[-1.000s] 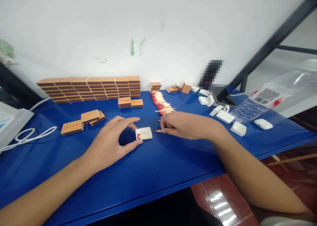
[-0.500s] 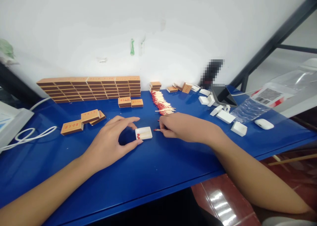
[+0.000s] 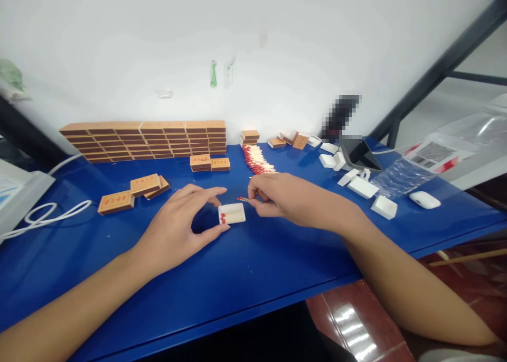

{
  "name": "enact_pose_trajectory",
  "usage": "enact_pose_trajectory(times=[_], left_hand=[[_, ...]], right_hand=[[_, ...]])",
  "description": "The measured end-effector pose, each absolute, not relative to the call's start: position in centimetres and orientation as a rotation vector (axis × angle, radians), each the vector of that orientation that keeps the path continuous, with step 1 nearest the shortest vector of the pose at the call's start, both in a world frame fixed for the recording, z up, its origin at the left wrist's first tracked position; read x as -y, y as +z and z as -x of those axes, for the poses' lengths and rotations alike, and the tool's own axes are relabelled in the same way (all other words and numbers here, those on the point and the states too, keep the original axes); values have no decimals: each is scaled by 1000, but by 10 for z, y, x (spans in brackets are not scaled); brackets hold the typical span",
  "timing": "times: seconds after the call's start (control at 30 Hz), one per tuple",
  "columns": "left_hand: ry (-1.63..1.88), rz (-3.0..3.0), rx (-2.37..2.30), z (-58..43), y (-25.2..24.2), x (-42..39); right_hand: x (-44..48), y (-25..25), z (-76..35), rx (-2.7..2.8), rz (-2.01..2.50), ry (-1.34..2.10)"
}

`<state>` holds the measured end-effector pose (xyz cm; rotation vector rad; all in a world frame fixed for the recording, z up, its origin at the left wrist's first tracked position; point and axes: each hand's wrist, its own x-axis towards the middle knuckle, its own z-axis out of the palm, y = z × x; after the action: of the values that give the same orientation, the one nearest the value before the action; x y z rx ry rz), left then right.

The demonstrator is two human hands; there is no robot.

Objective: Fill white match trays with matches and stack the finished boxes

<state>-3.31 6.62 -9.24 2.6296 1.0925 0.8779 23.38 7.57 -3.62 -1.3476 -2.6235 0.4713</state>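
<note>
A small white matchbox tray (image 3: pixel 237 207) lies flat in front of me, with several red-headed matches inside, heads toward the left. My left hand (image 3: pixel 180 224) grips the tray's left end: the thumb is at the near edge, a bent finger at the far corner, and the index finger stretches above. Just right of the tray, my right hand (image 3: pixel 273 197) pinches matches (image 3: pixel 243 199), their red heads pointing left toward the tray. How many it holds I cannot tell. Behind that hand spreads a pile of loose matches (image 3: pixel 257 157), partly covered by it.
Stacked matchboxes (image 3: pixel 146 140) line the wall at the back left. Loose matchboxes (image 3: pixel 116 202) lie left of my left hand. White trays (image 3: pixel 362 187), a dark device (image 3: pixel 359 153), a white earbud case (image 3: pixel 424 200) and clear plastic packaging (image 3: pixel 420 158) occupy the right. A white cable (image 3: pixel 51 214) curls at left.
My right hand has moved slightly left and away from me, bringing the pinched matches closer to the tray and higher. My left hand and the tray hold nearly the same place.
</note>
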Motion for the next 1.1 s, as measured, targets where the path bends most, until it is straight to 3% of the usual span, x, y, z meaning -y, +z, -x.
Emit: enact_pose_trajectory(times=[0.17,0.5,0.83,0.97,1.1], left_hand=[[913,-2677,-1055,33,-93,-66],[911,-2645,-1087,33,-94,-66],[909,-2599,-1111,33,-92,-68],[874,-2566,-1129,34,-92,-68],[864,-2542,-1121,34,-95,-68]], right_hand=[[-71,-43,-219,2671,1194,451],[-66,-39,-188,2904,1388,91],[-81,-47,-221,2644,1090,280],[-91,-33,-262,2389,1118,140],[-86,-43,-286,2373,1201,251]])
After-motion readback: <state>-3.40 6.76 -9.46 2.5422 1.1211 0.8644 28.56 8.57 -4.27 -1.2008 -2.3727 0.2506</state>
